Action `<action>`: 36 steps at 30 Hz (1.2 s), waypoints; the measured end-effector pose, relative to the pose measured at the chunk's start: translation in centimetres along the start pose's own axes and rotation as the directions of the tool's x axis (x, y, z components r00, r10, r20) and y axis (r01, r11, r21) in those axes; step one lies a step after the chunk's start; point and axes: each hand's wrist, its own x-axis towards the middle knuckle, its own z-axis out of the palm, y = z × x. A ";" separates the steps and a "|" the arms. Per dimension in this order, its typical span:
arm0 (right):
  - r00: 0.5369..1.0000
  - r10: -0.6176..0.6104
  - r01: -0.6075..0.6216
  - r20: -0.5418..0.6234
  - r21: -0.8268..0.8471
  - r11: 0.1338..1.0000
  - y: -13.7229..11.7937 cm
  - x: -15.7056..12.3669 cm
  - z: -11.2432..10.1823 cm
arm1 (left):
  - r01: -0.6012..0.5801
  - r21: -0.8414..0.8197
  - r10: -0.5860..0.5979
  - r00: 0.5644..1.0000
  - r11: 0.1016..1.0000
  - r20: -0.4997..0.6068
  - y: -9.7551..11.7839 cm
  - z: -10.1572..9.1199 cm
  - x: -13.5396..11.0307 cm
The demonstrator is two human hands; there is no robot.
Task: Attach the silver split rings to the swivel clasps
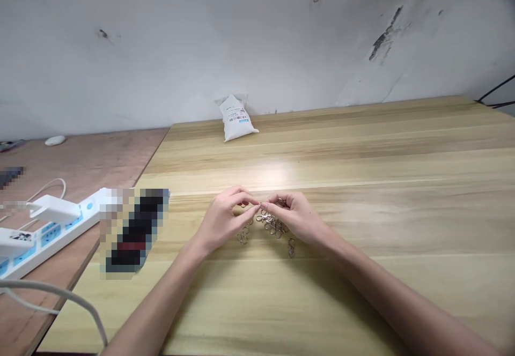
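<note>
My left hand (225,214) and my right hand (295,216) meet over the table, thumb and forefinger of each pinched together. Between their fingertips is a small shiny metal piece (260,206), mostly covered, so its kind is hard to make out. Under my right hand lies a pile of silvery clasps with rings (274,224), partly hidden by the fingers. A few loose metal rings (242,236) rest below my left hand. Apart from the pile, one clasp with a ring (291,247) lies by my right wrist.
A white plastic packet (237,120) with a label stands near the wall. To the left are a blurred-out dark phone-like object (137,232), a white power strip (86,208) with plugged-in chargers, and a pale cable (80,298). A brown table (120,149) adjoins this one.
</note>
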 end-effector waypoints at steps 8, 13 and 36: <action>0.992 0.124 -0.124 0.022 0.338 0.933 -0.2 -0.1 0.5 | -0.214 0.287 0.257 0.959 0.934 -0.121 -0.1 0.7 0.0; 0.992 0.126 -0.114 -0.013 0.344 0.932 -0.2 -0.2 0.9 | -0.190 0.393 0.272 0.948 0.900 -0.165 0.5 0.9 0.0; 0.959 -0.274 0.283 0.075 -0.357 0.890 -0.3 -0.5 -1.0 | -0.100 0.418 0.161 0.980 0.903 -0.115 0.0 -0.1 0.1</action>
